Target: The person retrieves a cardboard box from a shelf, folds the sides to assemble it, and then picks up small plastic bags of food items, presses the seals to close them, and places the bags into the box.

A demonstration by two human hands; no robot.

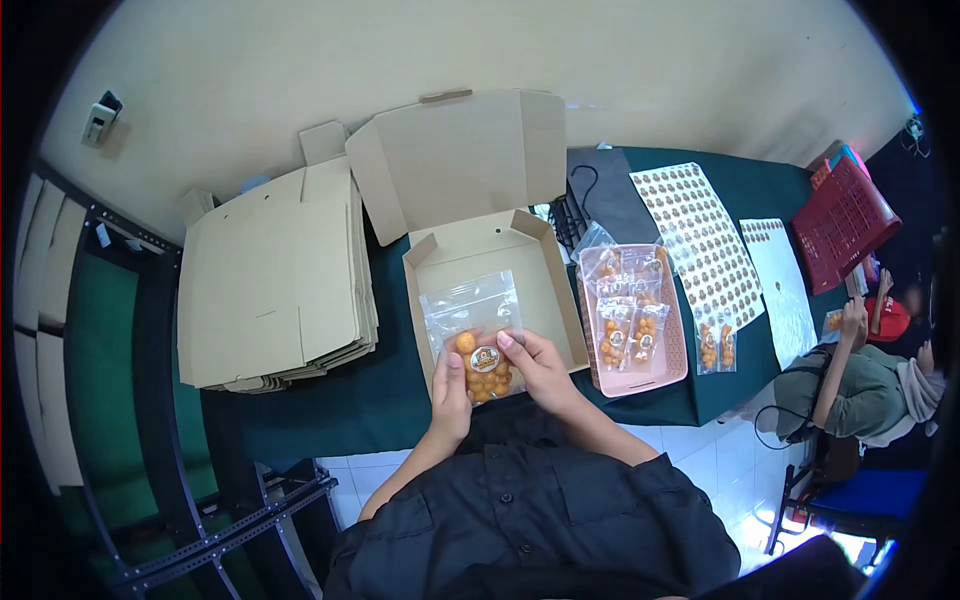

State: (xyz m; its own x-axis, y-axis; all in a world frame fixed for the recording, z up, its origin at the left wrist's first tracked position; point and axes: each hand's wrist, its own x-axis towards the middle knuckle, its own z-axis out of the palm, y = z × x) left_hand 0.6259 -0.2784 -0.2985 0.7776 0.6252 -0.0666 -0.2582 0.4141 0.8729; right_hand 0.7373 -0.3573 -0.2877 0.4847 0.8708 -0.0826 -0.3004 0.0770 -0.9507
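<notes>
A clear zip bag point(487, 372) of round orange snacks, with a round sticker on its front, is held between both hands over the front of an open cardboard box point(490, 252). My left hand point(452, 392) grips the bag's left side, thumb on the front. On its right side my right hand point(538, 368) pinches the bag near the sticker. The box lid stands raised against the wall. Just right of the box, a pink basket point(635, 385) holds several similar stickered bags.
Flattened cardboard boxes point(270, 285) are stacked at the left. Right of the basket lie sticker sheets point(700, 240) and two small snack bags point(717, 347). A red basket point(843, 225) stands at the far right, near a seated person in green point(870, 390). Metal shelving point(225, 540) is at lower left.
</notes>
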